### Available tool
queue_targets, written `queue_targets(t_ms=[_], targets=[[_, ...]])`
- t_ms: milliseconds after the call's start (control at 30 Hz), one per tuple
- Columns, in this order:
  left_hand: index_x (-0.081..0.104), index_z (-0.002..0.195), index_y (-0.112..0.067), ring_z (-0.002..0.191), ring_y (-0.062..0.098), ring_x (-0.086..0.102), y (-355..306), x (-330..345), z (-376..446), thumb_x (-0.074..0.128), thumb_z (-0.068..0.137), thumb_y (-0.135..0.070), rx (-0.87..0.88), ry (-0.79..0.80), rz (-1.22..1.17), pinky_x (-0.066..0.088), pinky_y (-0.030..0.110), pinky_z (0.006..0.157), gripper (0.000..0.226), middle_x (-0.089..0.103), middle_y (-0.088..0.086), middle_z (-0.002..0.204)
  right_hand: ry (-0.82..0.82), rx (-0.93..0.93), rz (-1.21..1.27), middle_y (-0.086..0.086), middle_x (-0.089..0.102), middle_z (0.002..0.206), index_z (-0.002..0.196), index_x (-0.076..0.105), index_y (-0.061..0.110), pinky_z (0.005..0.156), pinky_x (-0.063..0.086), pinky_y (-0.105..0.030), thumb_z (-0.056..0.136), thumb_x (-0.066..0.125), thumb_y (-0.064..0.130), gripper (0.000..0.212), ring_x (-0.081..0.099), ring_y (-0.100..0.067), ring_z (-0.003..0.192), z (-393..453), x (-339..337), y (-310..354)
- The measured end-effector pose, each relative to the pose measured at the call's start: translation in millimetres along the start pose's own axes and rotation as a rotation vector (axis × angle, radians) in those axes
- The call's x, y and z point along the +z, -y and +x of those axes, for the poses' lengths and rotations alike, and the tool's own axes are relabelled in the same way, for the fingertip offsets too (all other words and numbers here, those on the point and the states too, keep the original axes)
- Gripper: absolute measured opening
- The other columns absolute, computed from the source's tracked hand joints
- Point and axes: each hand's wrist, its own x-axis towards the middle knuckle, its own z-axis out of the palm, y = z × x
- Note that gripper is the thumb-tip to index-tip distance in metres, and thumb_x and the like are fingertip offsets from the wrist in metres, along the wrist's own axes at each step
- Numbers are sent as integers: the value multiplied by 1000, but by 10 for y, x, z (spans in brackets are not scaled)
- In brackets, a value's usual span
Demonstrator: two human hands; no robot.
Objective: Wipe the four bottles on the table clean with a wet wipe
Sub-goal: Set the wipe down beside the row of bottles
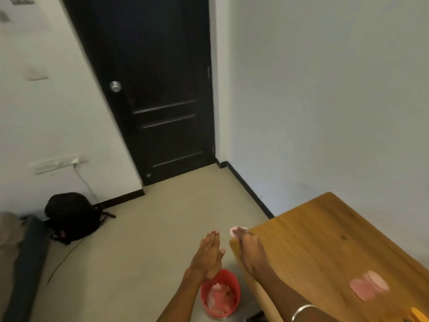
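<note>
A black backpack (72,216) slumps against the white wall, a cable running up to a socket (58,163). A dark door (160,89) stands closed. The left hand (209,254) hangs flat, fingers straight, above a red bin (220,292). The right hand (248,249) pinches a wet wipe (235,230) at the wooden desk (325,240) corner.

Table (325,240): bare wood ahead of the right hand (249,249); pink packet (369,285) near the front edge.
Floor: open toward the door (162,89); red bin (220,292) under the left hand (209,254).
Left: black bag (72,214) by the wall.
</note>
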Motion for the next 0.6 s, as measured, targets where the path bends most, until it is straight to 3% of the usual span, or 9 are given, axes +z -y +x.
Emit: queue_targets(t_ms=[67,133,400,500,600], targets=[[-7,158,-3,155,24,-11,184,-63,-83,20,110,-32,-57,-27,-25,-10,31,121,62,-12,13,167,70,-32,-10,-2,49,148,138,56,16,115,30,-35,96,47,1,45,41,-23,140,111,132,127],[-8,158,-3,155,24,-11,315,-86,-146,19,110,-31,-104,-40,-47,-10,31,121,62,-12,13,167,137,-78,-20,-2,46,150,139,55,17,117,30,-40,94,46,-3,50,38,-23,142,167,236,218],[3,159,-5,156,22,-2,566,57,-238,22,110,-28,-160,-89,-103,-2,28,122,58,1,12,168,161,-212,-65,5,65,129,127,67,16,107,46,-30,93,51,-4,42,58,-10,123,239,600,266],[8,159,-5,156,21,3,674,214,-181,23,110,-27,-177,-82,-108,2,26,122,56,7,10,168,153,-185,-34,11,67,107,115,71,17,99,51,-31,93,59,3,28,60,-4,106,259,731,130],[9,159,-4,155,22,5,786,421,-76,24,110,-27,-183,-41,-82,4,28,122,56,9,11,168,213,-91,-34,3,70,115,118,70,22,96,51,-25,96,58,8,29,64,-9,105,264,901,-34]])
